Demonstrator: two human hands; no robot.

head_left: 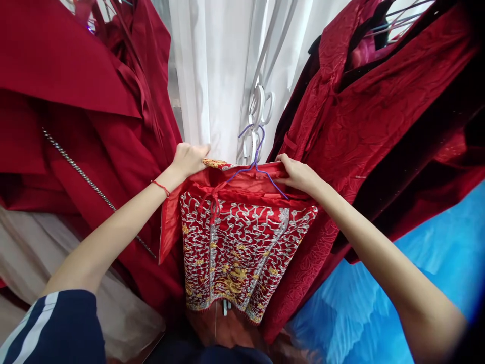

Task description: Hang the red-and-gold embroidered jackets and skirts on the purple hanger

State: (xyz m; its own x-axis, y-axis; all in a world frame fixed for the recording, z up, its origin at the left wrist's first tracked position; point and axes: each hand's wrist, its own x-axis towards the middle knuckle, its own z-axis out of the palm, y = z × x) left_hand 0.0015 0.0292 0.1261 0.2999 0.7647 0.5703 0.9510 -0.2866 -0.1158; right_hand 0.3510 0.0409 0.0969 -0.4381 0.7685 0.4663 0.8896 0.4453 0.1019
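Observation:
A red garment (242, 253) with dense silver and gold embroidery hangs in front of me on a purple wire hanger (261, 174). My left hand (189, 159) is closed on its upper edge at the left, where a bit of gold trim shows. At the right end of that edge my right hand (297, 173) grips the red cloth, thumb and fingers partly hidden by it. Between my hands the top gapes, showing a plain red lining (250, 183). Red ties (214, 202) dangle from its front, and a loose red flap (172, 222) drops below my left wrist.
The hanger's hook meets a white ring strap (257, 106) before a white curtain (212, 65). Dark red garments (113, 101) crowd the left side. Red patterned clothes (379, 131) hang at the right, above bright blue feather-patterned fabric (352, 303). Pale fabric (129, 298) lies lower left.

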